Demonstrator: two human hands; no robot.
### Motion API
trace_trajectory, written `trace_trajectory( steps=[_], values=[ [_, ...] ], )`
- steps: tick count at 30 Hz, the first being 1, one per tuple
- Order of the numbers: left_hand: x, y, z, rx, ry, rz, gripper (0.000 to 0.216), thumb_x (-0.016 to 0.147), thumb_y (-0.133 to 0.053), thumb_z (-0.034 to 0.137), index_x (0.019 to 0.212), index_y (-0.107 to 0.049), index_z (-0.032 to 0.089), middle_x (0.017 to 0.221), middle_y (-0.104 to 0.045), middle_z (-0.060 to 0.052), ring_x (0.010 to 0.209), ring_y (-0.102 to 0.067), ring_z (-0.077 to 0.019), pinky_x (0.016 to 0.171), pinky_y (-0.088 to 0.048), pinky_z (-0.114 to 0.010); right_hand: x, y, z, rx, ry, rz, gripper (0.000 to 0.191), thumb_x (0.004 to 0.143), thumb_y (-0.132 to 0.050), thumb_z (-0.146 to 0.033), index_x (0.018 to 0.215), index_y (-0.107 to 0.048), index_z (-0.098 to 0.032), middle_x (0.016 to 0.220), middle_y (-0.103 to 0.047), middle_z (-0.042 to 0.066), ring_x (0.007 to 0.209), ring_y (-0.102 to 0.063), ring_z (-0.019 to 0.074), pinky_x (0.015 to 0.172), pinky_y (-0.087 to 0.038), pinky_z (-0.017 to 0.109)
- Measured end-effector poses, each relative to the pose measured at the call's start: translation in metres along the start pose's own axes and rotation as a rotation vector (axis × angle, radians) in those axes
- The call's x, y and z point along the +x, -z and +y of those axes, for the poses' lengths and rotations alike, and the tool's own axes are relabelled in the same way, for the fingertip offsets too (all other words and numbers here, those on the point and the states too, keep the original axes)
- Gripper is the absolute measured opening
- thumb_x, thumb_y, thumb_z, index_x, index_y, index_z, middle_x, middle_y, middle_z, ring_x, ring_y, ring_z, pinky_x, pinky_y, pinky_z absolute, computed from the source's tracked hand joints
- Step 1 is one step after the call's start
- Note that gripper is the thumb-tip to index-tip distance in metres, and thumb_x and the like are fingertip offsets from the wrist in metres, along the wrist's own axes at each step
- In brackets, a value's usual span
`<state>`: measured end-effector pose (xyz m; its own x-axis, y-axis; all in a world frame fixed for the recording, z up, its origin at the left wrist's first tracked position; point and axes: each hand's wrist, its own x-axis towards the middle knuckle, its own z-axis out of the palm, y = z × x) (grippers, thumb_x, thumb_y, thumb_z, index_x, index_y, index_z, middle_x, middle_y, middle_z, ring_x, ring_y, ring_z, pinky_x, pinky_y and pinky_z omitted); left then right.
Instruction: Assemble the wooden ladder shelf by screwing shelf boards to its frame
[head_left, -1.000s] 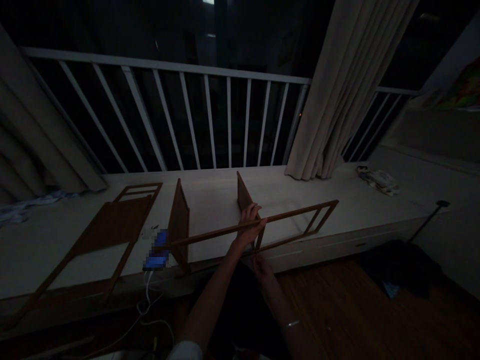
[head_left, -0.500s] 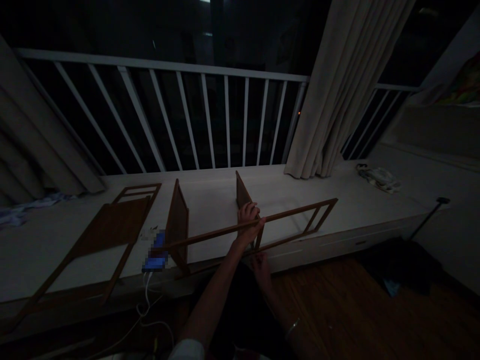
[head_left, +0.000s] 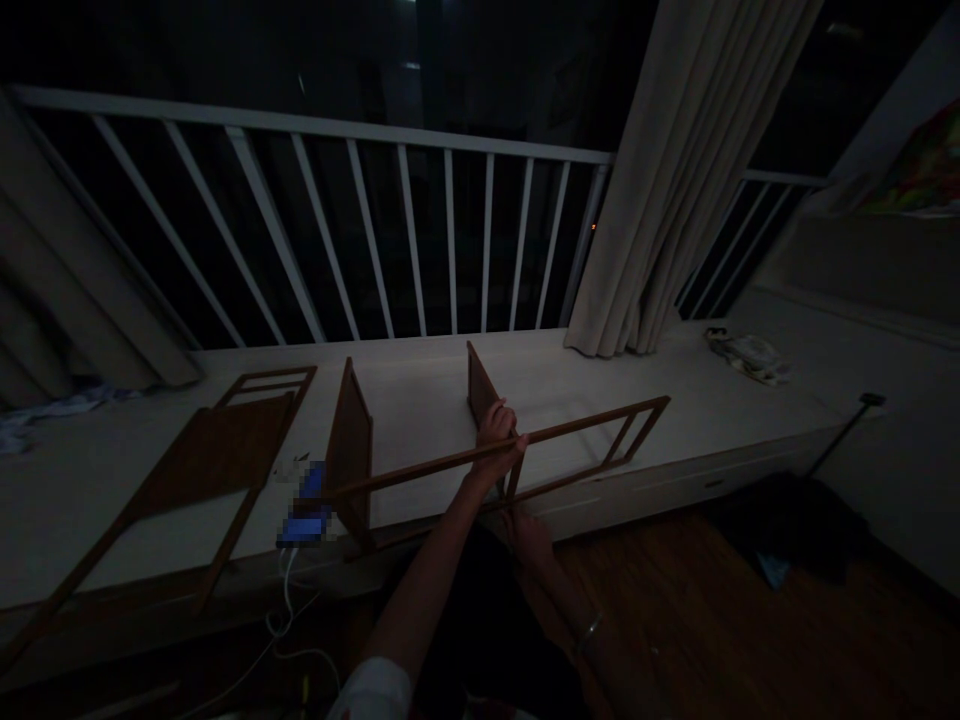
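A brown wooden shelf frame (head_left: pixel 420 467) lies on its side on the white window ledge, with two boards standing up between its long rails. My left hand (head_left: pixel 495 440) is closed around the joint where the right-hand shelf board (head_left: pixel 482 388) meets the upper rail. Below it, my right hand (head_left: pixel 531 540) is at the lower rail, near the same board's bottom corner. Its fingers are bent together, and darkness hides whatever they hold. Left of the frame lies a second wooden ladder-like panel (head_left: pixel 214 445) with a board across it.
A blurred blue object (head_left: pixel 307 515) with white cables (head_left: pixel 289 595) sits between the wooden pieces. White railings (head_left: pixel 448 240) and a curtain (head_left: pixel 675 180) stand behind the ledge (head_left: pixel 420 400). A cloth bundle (head_left: pixel 750 357) lies at right; dark fabric (head_left: pixel 787 525) is on the floor.
My right hand has turned slightly and closed more at the lower rail. The left hand keeps its grip on the frame. The whole view has shifted a little.
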<state>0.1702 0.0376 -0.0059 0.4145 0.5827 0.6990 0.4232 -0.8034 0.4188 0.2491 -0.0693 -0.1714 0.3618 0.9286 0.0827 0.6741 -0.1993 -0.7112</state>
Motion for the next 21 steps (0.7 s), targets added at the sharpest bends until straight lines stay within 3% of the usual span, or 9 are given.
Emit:
trace_trajectory(
  steps=[5, 15, 18, 21],
  values=[
    [-0.002, -0.001, 0.001, -0.025, 0.025, 0.015, 0.020, 0.077, -0.040, 0.040, 0.083, -0.042, 0.021, 0.084, -0.047, -0.004, 0.108, -0.040, -0.0209, 0.101, -0.028, -0.042, 0.002, -0.003, 0.001, 0.121, 0.002, -0.025, 0.031, 0.075, -0.049, -0.049, 0.085, -0.059, -0.021, 0.054, -0.058, 0.004, 0.063, -0.058, 0.0199, 0.069, -0.038, 0.032],
    [-0.004, -0.007, 0.000, -0.060, 0.038, 0.098, 0.020, 0.077, -0.039, 0.039, 0.080, -0.041, 0.020, 0.088, -0.048, -0.006, 0.115, -0.036, -0.0216, 0.099, -0.029, -0.042, 0.001, -0.011, 0.004, -0.037, 0.011, 0.008, 0.038, 0.082, -0.035, -0.047, 0.083, -0.061, -0.019, 0.062, -0.061, 0.007, 0.060, -0.057, 0.0182, 0.062, -0.036, 0.028],
    [-0.005, -0.008, 0.000, -0.067, 0.044, 0.119, 0.021, 0.077, -0.039, 0.040, 0.081, -0.041, 0.020, 0.091, -0.048, -0.006, 0.114, -0.036, -0.0225, 0.098, -0.031, -0.043, 0.000, -0.015, -0.001, 0.080, -0.036, 0.040, 0.042, 0.081, -0.033, -0.049, 0.079, -0.061, -0.018, 0.060, -0.060, 0.007, 0.057, -0.054, 0.0167, 0.058, -0.036, 0.027],
    [-0.005, -0.008, 0.001, -0.095, 0.038, 0.150, 0.023, 0.077, -0.040, 0.042, 0.081, -0.041, 0.019, 0.094, -0.048, -0.007, 0.115, -0.036, -0.0237, 0.095, -0.033, -0.044, -0.003, -0.022, -0.008, 0.395, -0.120, 0.120, 0.043, 0.079, -0.034, -0.051, 0.065, -0.058, -0.017, 0.055, -0.056, 0.003, 0.052, -0.049, 0.0145, 0.053, -0.034, 0.025]
  ],
)
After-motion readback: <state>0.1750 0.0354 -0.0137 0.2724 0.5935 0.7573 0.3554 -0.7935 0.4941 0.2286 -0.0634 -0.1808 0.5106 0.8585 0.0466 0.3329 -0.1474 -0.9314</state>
